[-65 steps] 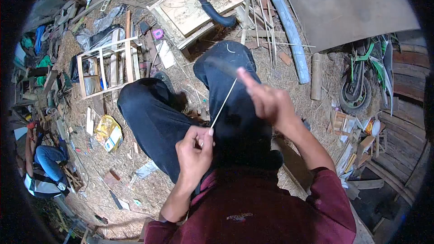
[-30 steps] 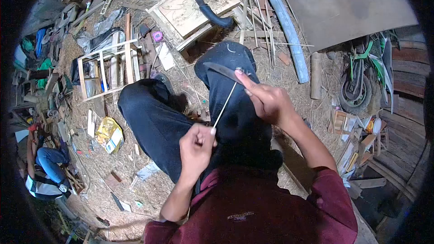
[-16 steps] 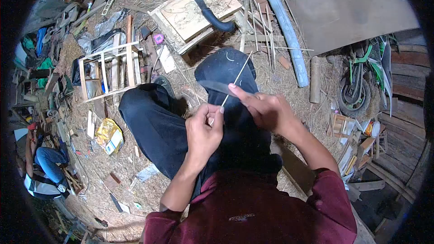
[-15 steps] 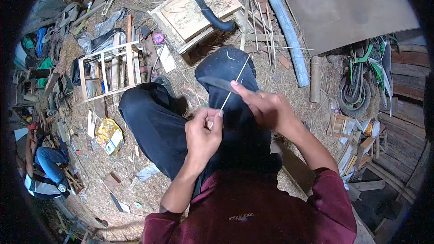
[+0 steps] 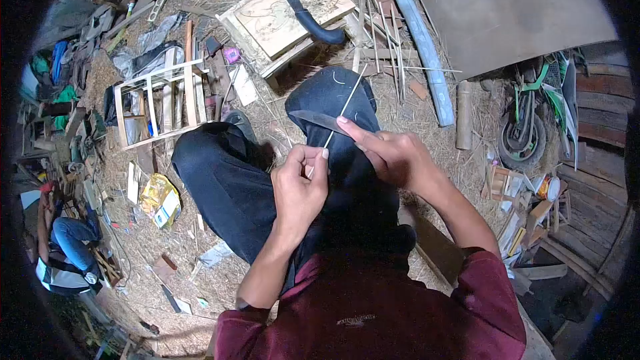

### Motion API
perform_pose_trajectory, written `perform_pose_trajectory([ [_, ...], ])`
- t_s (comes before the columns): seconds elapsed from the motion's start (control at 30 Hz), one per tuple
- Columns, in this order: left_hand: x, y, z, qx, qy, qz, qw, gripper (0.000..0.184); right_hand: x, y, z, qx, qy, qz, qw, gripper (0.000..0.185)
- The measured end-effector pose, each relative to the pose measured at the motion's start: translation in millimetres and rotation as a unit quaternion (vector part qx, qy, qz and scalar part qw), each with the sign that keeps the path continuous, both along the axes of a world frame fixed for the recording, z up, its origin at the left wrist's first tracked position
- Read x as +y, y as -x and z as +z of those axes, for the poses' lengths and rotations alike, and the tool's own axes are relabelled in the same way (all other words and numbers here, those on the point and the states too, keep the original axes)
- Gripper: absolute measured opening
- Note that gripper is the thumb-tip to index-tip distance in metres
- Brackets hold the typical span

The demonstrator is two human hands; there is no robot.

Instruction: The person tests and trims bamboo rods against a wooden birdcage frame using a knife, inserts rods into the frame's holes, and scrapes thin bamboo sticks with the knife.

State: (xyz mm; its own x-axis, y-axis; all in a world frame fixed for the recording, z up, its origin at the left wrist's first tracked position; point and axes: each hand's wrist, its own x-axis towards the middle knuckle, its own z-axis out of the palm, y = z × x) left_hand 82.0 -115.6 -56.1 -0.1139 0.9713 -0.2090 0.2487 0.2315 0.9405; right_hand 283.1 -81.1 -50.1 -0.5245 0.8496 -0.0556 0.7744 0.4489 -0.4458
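Observation:
My left hand (image 5: 300,177) is closed in a pinch on a thin pale wooden stick (image 5: 350,97). The stick slants up and away over my dark trouser knee. In my right hand (image 5: 393,157) is a knife (image 5: 315,119), its handle hidden by my fingers. The grey blade points left and crosses the stick just beyond my left fingertips, with my right index finger extended along it. Whether the blade's edge bites into the stick, I cannot tell.
Ahead stands a low wooden stool (image 5: 293,17) with a dark curved-handled blade (image 5: 303,13) on it. Thin sticks (image 5: 393,47) and a bluish pole (image 5: 423,47) lie to its right. A wooden frame (image 5: 160,103) lies left. Another person (image 5: 70,243) sits at far left.
My left hand and the stick have shifted slightly forward, away from my body. The knife stays across the stick, its blade now sharper to see than before.

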Motion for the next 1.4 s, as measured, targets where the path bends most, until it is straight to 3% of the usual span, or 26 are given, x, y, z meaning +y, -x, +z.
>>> perform_pose_trajectory([
  [0.23,-48.3,23.7,-7.8,0.017,0.023,0.014,0.999,0.009,-2.2,-0.9,-8.4,0.032,-0.025,-0.063,0.997,0.065],
  [0.33,-71.7,33.6,-13.8,-0.018,0.063,0.045,0.997,0.01,1.0,-1.6,-3.8,0.056,-0.018,-0.073,0.996,0.055],
  [0.53,-22.9,6.5,-12.8,-0.056,0.027,0.006,0.998,0.01,-3.3,-1.4,12.7,-0.035,0.008,0.011,0.999,0.059],
  [0.67,-5.0,-9.5,-12.3,-0.141,0.073,0.022,0.987,0.011,-4.1,-2.1,12.2,-0.015,-0.006,-0.016,1.0,0.061],
  [0.93,-65.6,37.8,-23.0,-0.142,0.137,0.009,0.98,0.009,0.1,-10.9,-4.9,0.056,-0.016,-0.087,0.995,0.067],
  [1.03,-52.3,26.4,-23.8,-0.172,0.092,0.014,0.981,0.008,0.8,-13.5,-1.7,0.045,0.003,-0.056,0.997,0.067],
  [1.17,-4.8,-1.3,-7.2,-0.081,0.048,-0.022,0.995,0.012,1.8,-7.7,17.7,0.01,0.052,0.001,0.999,0.063],
  [1.4,-27.9,3.8,-16.7,-0.038,0.034,0.009,0.999,0.013,1.2,-7.6,2.0,0.007,0.018,-0.061,0.998,0.061],
])
